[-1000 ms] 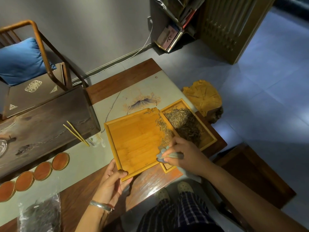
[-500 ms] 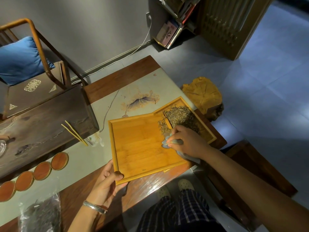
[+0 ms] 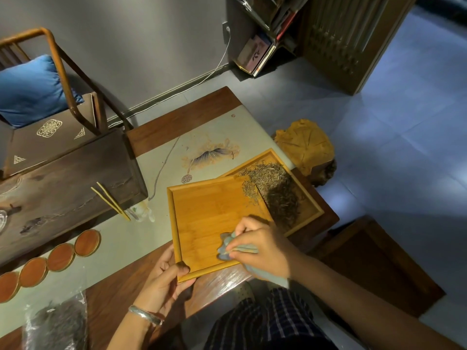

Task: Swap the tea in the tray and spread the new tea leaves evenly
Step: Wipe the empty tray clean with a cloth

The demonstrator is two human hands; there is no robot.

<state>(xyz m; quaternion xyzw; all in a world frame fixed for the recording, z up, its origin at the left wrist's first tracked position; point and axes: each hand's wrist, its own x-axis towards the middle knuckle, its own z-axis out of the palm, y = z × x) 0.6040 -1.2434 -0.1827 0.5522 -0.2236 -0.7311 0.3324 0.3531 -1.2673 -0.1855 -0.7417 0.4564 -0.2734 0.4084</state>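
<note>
A bamboo tray (image 3: 202, 213) lies tilted with its far right corner over a second bamboo tray (image 3: 312, 210). Pale and dark tea leaves (image 3: 273, 188) are heaped at that corner and in the second tray. My left hand (image 3: 164, 281) grips the near left corner of the upper tray, thumb on its rim. A grey-blue cloth (image 3: 227, 246) is pinched in my right hand (image 3: 262, 246), which presses it on the tray's bare floor near the front right. A clear bag of dark tea (image 3: 58, 324) lies at the bottom left.
Several round red-brown coasters (image 3: 60, 256) line the pale table runner (image 3: 121, 248) at left. Two thin bamboo sticks (image 3: 111, 203) lean on a dark wooden block (image 3: 63, 183). A carved yellow stump (image 3: 305, 147) stands off the table's far right. A chair with a blue cushion (image 3: 30, 89) is at back left.
My right hand with the cloth swept up toward the tea heap, then came back down to the tray's near right. The upper tray has shifted slightly; my left hand keeps its grip.
</note>
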